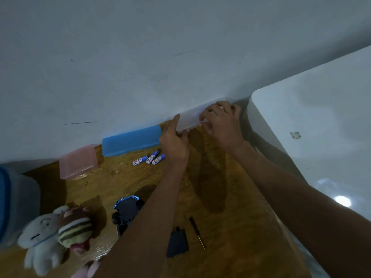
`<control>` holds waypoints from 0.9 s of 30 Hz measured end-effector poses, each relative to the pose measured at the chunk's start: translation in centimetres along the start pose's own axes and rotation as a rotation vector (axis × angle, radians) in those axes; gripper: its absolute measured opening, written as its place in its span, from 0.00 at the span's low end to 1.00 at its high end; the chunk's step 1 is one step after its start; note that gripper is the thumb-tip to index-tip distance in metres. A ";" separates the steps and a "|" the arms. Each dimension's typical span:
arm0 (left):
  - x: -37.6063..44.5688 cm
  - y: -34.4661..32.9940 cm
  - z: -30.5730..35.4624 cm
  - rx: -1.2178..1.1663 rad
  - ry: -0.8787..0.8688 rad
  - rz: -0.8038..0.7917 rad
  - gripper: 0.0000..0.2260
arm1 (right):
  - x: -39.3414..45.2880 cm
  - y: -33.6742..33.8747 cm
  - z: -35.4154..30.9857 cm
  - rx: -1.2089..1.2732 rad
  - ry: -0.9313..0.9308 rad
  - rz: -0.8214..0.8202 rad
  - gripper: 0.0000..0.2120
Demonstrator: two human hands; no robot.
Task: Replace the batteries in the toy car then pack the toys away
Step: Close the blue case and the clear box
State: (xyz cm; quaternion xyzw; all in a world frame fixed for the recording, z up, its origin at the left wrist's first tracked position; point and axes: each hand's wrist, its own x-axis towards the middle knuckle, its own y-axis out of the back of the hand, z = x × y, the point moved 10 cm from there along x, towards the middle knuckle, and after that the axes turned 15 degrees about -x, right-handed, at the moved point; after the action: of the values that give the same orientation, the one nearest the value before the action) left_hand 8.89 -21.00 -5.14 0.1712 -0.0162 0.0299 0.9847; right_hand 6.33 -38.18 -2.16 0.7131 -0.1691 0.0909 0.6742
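Observation:
Both hands hold a white plastic case (188,120) at the far edge of the wooden table (230,197), against the wall. My left hand (174,143) grips its left end and my right hand (222,125) covers its right end. Three blue-and-white batteries (149,159) lie just left of my left wrist. The dark toy car (125,213) lies upside down near the front, partly hidden by my left forearm. Its black battery cover (177,242) and a small screwdriver (196,231) lie to the right of it.
A blue case (130,141) and a pink case (78,161) rest along the wall to the left. Two plush toys (56,233) sit at the front left. A large white appliance (321,137) stands at the right of the table.

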 end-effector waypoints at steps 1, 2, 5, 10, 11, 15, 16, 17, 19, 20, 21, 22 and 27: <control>-0.1 -0.1 0.2 0.020 -0.020 -0.008 0.24 | -0.4 -0.4 0.2 0.021 -0.021 -0.021 0.08; -0.2 -0.3 0.4 0.035 -0.028 -0.021 0.24 | -0.6 -0.8 0.6 0.056 -0.063 -0.037 0.09; -0.6 -0.6 0.7 0.045 -0.007 -0.040 0.22 | -1.2 -1.7 2.7 0.222 -0.302 -0.084 0.18; -0.7 -0.6 1.1 0.049 0.002 -0.033 0.17 | -1.8 -2.5 4.0 0.378 -0.451 -0.149 0.18; -0.7 -0.6 1.2 0.051 0.007 -0.035 0.17 | -1.8 -2.4 3.9 0.367 -0.444 -0.150 0.18; -0.7 -0.7 1.5 0.080 0.022 -0.037 0.17 | -1.5 -2.4 3.7 0.283 -0.418 -0.188 0.18; -0.6 -0.7 1.4 0.090 0.032 -0.040 0.17 | -1.4 -2.4 3.7 0.242 -0.410 -0.208 0.18; -0.5 -0.7 1.3 0.100 0.047 -0.044 0.17 | -1.3 -2.4 3.6 0.197 -0.400 -0.230 0.18; -0.3 -0.8 1.2 0.117 0.084 -0.070 0.18 | -0.9 -2.1 3.5 0.090 -0.372 -0.267 0.18; -0.2 -0.9 1.2 0.130 0.104 -0.100 0.18 | -0.7 -2.0 3.4 0.028 -0.359 -0.295 0.17; -0.2 -0.8 1.3 0.142 0.118 -0.138 0.19 | -0.4 -1.8 3.1 -0.031 -0.349 -0.332 0.17; -0.3 -0.6 1.6 0.151 0.123 -0.179 0.20 | -0.1 -1.5 2.8 -0.069 -0.343 -0.368 0.17; -1.6 4.4 5.2 0.139 -0.001 -0.184 0.18 | 1.6 2.8 -1.9 0.073 -0.152 -0.212 0.13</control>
State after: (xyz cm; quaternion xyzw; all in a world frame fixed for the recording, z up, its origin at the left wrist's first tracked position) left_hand 6.94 -18.71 1.12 0.2396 0.0013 -0.0594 0.9690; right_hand 6.96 -36.54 1.20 0.7557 -0.1400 -0.0291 0.6391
